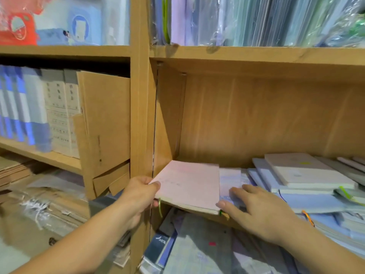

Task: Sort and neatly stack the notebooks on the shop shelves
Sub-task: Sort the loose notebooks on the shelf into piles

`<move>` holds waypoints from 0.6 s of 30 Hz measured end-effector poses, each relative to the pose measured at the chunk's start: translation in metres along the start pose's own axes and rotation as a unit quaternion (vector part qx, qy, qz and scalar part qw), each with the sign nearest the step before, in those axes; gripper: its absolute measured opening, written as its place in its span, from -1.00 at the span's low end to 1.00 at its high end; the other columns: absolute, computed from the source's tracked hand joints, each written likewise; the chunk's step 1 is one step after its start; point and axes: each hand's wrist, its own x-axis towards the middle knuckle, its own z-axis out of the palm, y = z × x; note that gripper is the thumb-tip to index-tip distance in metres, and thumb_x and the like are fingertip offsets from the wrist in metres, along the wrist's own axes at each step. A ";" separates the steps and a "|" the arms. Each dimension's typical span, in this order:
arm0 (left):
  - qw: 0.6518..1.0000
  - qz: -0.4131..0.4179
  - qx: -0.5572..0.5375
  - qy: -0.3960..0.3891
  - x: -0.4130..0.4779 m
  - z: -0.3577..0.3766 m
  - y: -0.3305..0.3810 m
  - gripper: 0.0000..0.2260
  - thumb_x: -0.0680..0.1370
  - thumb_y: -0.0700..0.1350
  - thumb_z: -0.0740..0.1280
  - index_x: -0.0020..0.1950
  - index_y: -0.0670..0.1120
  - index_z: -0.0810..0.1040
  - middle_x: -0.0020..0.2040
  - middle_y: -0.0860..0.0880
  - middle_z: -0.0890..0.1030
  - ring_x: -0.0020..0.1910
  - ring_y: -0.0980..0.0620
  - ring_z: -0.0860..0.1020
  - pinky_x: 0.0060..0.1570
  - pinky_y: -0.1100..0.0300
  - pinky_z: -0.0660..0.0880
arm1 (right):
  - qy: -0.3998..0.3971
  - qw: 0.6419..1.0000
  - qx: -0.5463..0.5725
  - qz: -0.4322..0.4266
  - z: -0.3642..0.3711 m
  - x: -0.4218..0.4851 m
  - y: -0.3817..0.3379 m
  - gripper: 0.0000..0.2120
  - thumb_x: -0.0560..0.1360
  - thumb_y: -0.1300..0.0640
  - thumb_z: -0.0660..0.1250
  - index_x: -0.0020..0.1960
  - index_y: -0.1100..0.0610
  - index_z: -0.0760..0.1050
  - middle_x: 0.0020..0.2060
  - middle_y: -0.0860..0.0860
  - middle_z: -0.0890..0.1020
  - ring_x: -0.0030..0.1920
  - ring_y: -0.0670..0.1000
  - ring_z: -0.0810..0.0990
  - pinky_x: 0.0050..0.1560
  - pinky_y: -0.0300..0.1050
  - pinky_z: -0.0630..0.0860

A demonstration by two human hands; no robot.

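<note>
Wooden shelving (139, 95) of matte tan board fills my view. At the left middle I see a creased brown cardboard box (104, 123) standing in its bay. Lower centre, the left hand (140, 196) clamps the near left corner of a flat pink notebook (189, 184), thumb on the cover; the book overhangs the right bay's shelf edge. Just right, the right hand (262, 212) lies spread flat on a lavender notebook (230, 178), thumb touching the pink corner. At far right, blue notebooks (308, 202) are stacked askew.
</note>
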 end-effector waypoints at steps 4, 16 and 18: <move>0.989 0.080 0.122 0.008 0.008 0.010 0.010 -0.84 0.66 -0.08 0.30 0.08 -0.14 0.59 -0.02 -0.19 0.69 -0.19 -0.07 0.62 -0.21 0.07 0.57 | -0.045 0.997 0.005 -0.068 -0.001 0.000 0.011 -0.31 0.48 -0.50 0.11 0.49 -0.16 0.31 0.45 -0.23 0.37 0.47 -0.10 0.34 0.35 -0.10 0.41; 0.763 0.402 0.495 -0.108 -0.018 0.022 -0.014 -0.57 0.68 0.18 0.18 0.55 0.16 0.39 0.44 0.14 0.52 0.43 0.07 0.43 0.35 0.09 0.43 | 0.052 0.994 -0.039 -0.091 -0.009 -0.002 0.009 -0.68 0.60 -0.22 0.23 0.17 -0.04 0.58 -0.03 -0.04 0.67 0.07 0.10 0.61 -0.12 0.03 0.55; 0.787 0.385 0.472 -0.099 -0.012 0.017 -0.020 -0.58 0.68 0.17 0.18 0.55 0.18 0.38 0.48 0.16 0.48 0.49 0.16 0.38 0.42 0.26 0.33 | 0.076 0.992 -0.019 -0.099 -0.025 -0.001 0.016 -0.79 0.61 -0.14 0.28 0.11 -0.05 0.57 -0.05 -0.03 0.65 0.04 0.12 0.60 -0.16 0.06 0.54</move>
